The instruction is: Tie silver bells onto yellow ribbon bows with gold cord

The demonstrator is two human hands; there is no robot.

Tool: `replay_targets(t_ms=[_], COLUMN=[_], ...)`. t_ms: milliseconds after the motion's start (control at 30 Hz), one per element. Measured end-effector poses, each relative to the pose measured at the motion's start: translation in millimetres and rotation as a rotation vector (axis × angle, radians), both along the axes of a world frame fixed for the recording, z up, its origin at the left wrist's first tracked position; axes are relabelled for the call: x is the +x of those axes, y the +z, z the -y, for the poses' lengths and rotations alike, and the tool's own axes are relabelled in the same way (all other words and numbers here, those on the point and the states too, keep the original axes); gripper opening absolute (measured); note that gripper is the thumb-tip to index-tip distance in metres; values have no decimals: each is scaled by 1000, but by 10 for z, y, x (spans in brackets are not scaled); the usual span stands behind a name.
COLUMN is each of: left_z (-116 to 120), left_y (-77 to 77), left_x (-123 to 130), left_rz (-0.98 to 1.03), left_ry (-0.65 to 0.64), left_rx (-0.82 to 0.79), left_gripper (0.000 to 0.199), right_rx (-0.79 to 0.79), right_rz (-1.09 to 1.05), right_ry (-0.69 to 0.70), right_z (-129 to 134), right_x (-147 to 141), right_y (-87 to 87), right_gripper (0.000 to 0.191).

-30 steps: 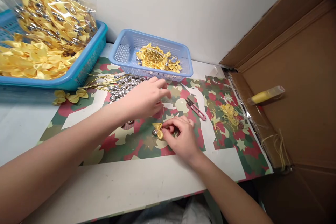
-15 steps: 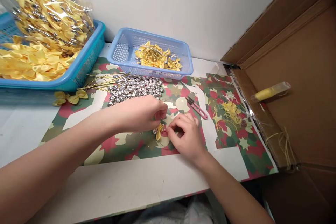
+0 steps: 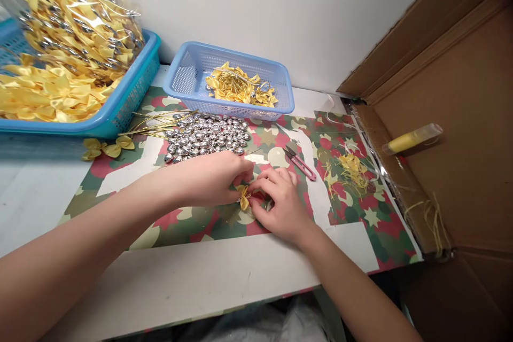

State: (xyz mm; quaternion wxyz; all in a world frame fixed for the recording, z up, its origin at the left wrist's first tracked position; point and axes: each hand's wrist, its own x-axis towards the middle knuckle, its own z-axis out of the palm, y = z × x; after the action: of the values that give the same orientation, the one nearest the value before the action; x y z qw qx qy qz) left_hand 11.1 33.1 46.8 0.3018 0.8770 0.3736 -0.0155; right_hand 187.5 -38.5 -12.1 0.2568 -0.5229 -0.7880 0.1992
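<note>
On a camouflage-patterned bench (image 3: 220, 228), a small yellow bow (image 3: 244, 200) is sitting between two bare hands. The right hand (image 3: 281, 200) is pinching the bow's three o'clock edge in a narrow grip. The left hand (image 3: 229, 177) is arching at ten o'clock, its grip hidden, so I cannot tell its hold. A loose pinch could be letting the bow twist away; the left forearm (image 3: 150, 199), lying near silver beads (image 3: 208, 134) at eleven o'clock, could be scattering them.

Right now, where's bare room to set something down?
Free: white front strip below camouflage sheet; white tabletop between left forearm and large blue basket. Crowded: yellow ribbon bow between left hand and right hand; silver beads beside small blue basket.
</note>
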Motion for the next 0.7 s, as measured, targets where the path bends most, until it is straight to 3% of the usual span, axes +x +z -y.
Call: replay_targets(t_ms=[333, 700], left_z=[-16, -56], left_y=[-95, -146], left_x=[24, 0], left_rz=[-40, -12], left_ry=[-56, -73], left_rx=[-28, -42], left_gripper=[14, 11], right_rx=[-30, -47], right_rz=[-1, 0], right_ry=[-4, 97], right_z=[-23, 21], right_x=[-9, 43], right_y=[-6, 39], right_gripper=[7, 12])
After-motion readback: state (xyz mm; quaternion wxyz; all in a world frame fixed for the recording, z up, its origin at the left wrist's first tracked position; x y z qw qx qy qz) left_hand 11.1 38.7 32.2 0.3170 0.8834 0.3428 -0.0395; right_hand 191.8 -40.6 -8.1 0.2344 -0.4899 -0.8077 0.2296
